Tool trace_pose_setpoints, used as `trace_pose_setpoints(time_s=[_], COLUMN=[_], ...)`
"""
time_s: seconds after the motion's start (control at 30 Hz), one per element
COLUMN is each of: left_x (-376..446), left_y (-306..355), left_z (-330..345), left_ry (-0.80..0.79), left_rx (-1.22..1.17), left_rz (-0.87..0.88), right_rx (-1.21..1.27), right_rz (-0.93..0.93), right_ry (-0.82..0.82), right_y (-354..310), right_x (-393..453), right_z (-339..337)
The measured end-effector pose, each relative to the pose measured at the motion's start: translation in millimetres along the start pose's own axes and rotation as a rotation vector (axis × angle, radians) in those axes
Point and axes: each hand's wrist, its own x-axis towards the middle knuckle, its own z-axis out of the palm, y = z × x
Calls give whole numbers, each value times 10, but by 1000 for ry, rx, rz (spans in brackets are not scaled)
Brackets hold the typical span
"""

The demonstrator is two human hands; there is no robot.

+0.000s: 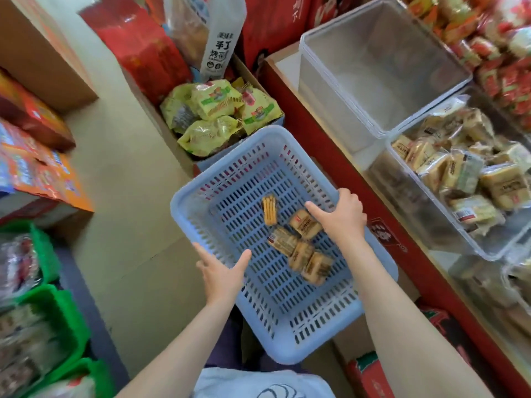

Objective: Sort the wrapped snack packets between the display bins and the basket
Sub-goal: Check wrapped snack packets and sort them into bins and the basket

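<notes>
The right hand's point(343, 215) fingers curl over the basket's point(370, 271) right rim, gripping it, with the forefinger stretched inward toward the nearest packet. The left hand point(219, 271) lies flat against the left rim, fingers straight and spread, thumb inside the wall: it steadies rather than grips.

Five packets point(298, 239) lie loose on the basket floor, toward its right edge; one point(269, 209) sits a little apart, nearer the far end. The basket is held above the floor, beside the shelf.

On the shelf a clear bin point(448, 231) holds many like packets, and another clear bin point(321, 81) behind it shows nothing inside.

The packets look light, with slick, crinkly film over what is probably crumbly cake, so they would slide if the basket tips and could crush under a hard squeeze. Best taken by the broad faces with a gentle pinch. The basket seems stiff and light; the rims are the sensible hold.
</notes>
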Motion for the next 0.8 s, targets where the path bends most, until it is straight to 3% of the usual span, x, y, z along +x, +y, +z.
trace_pose_setpoints(time_s=[0.13, 0.3, 0.47, 0.63, 0.8], left_x=[-348, -775, -932, -997, -665], left_y=[-174, -259, -629, -1281, -1733], left_z=[-329, -1041, -1881, -2323, -2535], left_ry=[142, 344, 482, 589, 546], left_rx=[-88, -130, -251, -249, -205], left_rz=[126, 198, 131, 40, -40], right_rx=[51, 214, 339, 301, 164], right_rz=[-149, -309, -518, -561, -568], right_ry=[34, -61, -198, -356, -409], right_y=[-68, -277, -767, -1120, -1631], right_x=[-439, -1024, -1655, -2121, -2158], right_z=[-230, -400, -224, 347, 854])
